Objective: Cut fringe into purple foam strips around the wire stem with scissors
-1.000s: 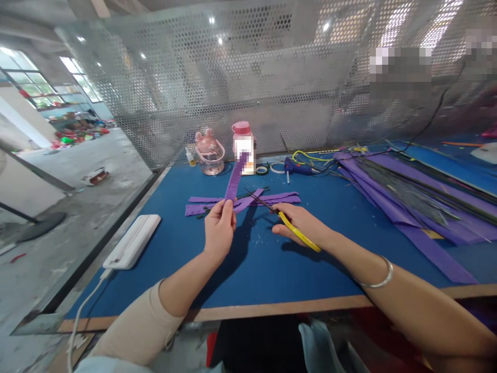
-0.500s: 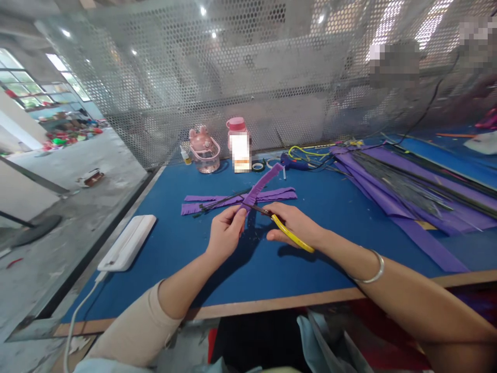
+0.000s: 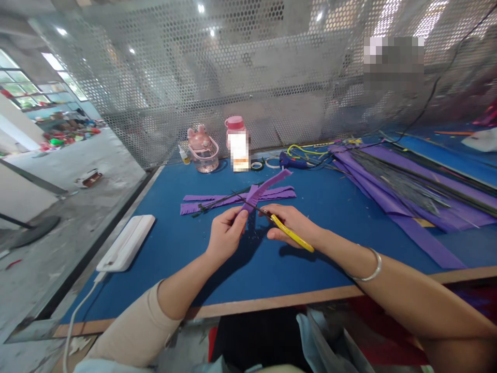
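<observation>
My left hand [image 3: 229, 233] pinches the near end of a purple strip [image 3: 269, 182] that slants up to the right. In my right hand [image 3: 293, 224] is a pair of scissors [image 3: 289, 233] with yellow handles. Their dark blades lie across the strip just beyond my left fingertips, and the blades look parted. Behind, more purple strips [image 3: 194, 208] with ruffled edges lie flat on the blue table. Thin dark green stems [image 3: 205, 208] cross over them. My palm hides part of the scissor handles.
A white power strip [image 3: 126, 243] with a cable lies at the left. Along the back stand a pink-lidded bottle [image 3: 235, 124], a clear pink container [image 3: 205, 161], tape rolls [image 3: 257, 166] and a blue glue gun [image 3: 293, 161]. Purple sheets [image 3: 373, 194] with dark stems cover the right side.
The purple strip's far end has dipped lower and to the right. The scissor blades have parted wider across the strip. Both hands stay nearly in place.
</observation>
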Motion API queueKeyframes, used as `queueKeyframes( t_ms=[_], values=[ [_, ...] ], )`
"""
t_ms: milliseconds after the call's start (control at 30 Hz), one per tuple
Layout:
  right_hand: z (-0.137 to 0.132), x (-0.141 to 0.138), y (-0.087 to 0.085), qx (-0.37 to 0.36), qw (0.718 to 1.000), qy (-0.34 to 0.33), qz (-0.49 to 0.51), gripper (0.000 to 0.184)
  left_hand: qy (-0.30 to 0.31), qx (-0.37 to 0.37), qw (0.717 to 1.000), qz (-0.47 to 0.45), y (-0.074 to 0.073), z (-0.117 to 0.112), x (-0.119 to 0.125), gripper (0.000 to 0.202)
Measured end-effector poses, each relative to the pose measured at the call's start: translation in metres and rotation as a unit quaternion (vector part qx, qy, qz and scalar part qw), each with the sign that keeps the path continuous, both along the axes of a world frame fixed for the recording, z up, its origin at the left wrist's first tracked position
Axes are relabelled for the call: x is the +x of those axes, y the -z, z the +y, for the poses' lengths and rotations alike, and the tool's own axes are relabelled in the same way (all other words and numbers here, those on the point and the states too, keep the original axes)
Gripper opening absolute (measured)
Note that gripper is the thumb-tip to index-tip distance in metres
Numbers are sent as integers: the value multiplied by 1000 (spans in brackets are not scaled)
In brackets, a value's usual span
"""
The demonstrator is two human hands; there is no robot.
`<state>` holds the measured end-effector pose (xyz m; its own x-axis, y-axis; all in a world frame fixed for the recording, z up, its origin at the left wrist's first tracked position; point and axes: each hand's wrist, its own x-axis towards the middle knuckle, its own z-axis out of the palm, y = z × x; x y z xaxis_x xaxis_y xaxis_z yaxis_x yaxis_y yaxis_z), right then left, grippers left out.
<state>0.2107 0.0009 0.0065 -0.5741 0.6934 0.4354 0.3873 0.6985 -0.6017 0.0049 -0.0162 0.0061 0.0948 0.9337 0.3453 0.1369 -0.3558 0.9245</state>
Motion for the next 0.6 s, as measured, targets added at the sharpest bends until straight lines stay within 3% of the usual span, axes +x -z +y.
queueKeyframes(
  t_ms=[300, 600],
  values=[
    [-4, 0, -4, -66, 998, -13, 16, 74, -7, -3, 1000, 14, 0, 0, 0, 32],
    [-2, 1, 2, -65, 998, 1, 18, 65, -11, 1, 1000, 1, 0, -1, -1, 32]
  ],
)
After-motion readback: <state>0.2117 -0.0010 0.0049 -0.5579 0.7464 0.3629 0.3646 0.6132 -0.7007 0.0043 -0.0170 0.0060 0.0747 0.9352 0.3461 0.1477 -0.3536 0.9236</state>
